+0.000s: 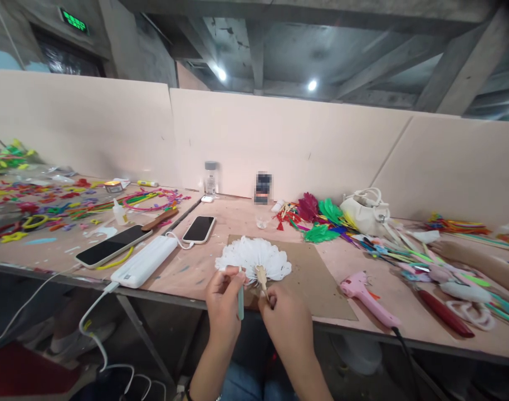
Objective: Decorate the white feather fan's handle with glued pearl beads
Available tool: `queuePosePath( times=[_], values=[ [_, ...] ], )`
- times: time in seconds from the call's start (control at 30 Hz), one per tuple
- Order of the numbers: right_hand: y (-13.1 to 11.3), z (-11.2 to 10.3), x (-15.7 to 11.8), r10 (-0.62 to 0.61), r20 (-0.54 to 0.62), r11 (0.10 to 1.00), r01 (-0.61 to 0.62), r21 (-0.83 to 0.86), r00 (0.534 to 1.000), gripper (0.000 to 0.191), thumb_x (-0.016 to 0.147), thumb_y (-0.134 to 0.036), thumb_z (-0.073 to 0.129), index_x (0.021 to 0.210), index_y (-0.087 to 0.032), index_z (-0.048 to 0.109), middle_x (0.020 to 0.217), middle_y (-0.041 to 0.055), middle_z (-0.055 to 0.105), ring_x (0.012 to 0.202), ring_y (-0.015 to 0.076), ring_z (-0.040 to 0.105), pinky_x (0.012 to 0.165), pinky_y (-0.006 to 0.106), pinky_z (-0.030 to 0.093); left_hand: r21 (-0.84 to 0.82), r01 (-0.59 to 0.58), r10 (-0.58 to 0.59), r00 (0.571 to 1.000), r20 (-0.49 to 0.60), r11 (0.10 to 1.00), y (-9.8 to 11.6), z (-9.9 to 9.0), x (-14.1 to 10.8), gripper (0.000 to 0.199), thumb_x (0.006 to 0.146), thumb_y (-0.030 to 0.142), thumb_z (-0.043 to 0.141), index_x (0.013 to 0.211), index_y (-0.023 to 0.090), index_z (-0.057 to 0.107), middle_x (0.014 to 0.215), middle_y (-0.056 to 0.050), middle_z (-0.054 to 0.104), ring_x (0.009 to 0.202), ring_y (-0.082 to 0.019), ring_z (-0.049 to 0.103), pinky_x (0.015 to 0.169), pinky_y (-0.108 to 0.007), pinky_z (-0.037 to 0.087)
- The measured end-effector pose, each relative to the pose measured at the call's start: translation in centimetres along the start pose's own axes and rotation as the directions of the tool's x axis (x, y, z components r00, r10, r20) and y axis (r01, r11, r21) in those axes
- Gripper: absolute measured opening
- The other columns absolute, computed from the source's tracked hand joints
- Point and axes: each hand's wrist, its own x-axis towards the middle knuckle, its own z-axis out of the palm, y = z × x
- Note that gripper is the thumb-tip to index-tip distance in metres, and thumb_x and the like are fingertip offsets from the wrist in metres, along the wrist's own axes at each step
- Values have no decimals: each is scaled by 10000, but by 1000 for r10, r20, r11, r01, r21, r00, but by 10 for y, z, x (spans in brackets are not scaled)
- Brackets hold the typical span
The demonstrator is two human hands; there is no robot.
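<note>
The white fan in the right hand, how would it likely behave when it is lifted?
The white fan is probably light for its size: it looks thin and lacy. Its scalloped edge may crumple easily, as it seems soft and petal-like. The tan handle, pinched by the right hand, is likely stiffer, since it looks wooden.

Above the partition [279,139], two lamps [221,73] glare white with soft halos, and a green sign [73,20] glows over its left end. The ceiling [283,44] beyond it is dim and grey. The surface [233,217] before the partition is fairly bright, shadows faint, and the fan [276,264] in front shows whitest; the floor [166,323] below is murky. A pixelated patch [263,187] stands against the partition. Wide-angle stretch slants the partition's ends.
</note>
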Motion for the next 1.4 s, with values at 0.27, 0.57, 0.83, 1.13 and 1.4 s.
queuePosePath(
  times=[0.27,0.57,0.83,1.13,1.4],
  values=[
    [-1,1,-4,133,-203,924,-47,379,970,324,931,-467,576,794,-212,721,676,11,678,580,203,625,595,287,403,133,-84,81,996,26,988,2,-13,1,194,753,296,839,779,170,693,627,39,643,568,-92,572,563,-171,473],
    [2,1,-10,229,-290,728,34,685,929,304,926,-455,744,893,-153,721,694,30,697,570,169,641,530,208,514,423,-551,420,830,366,719,31,-11,-16,53,894,193,749,929,210,785,798,1,769,694,-128,692,637,-189,533],
    [7,-22,-26,39,-382,761,221,610,923,145,952,-304,776,1028,-184,807,762,2,715,591,130,652,591,166,552,351,-752,476,637,606,559,53,0,-30,159,934,50,688,1009,173,756,907,-26,771,845,-126,739,794,-188,577],
    [-10,-46,-41,-52,-389,757,291,585,920,88,927,-229,776,1013,-239,792,775,-42,715,583,98,641,598,101,546,325,-839,561,536,631,436,62,9,-43,175,911,-32,673,985,113,739,903,-75,764,817,-132,714,765,-222,577],
    [-15,-56,-43,-113,-405,777,335,534,907,48,938,-213,757,984,-225,764,771,-39,711,573,96,625,581,108,534,310,-848,545,517,660,429,62,9,-48,203,887,-77,669,951,112,708,905,-94,729,840,-161,682,762,-286,587]
  ],
)
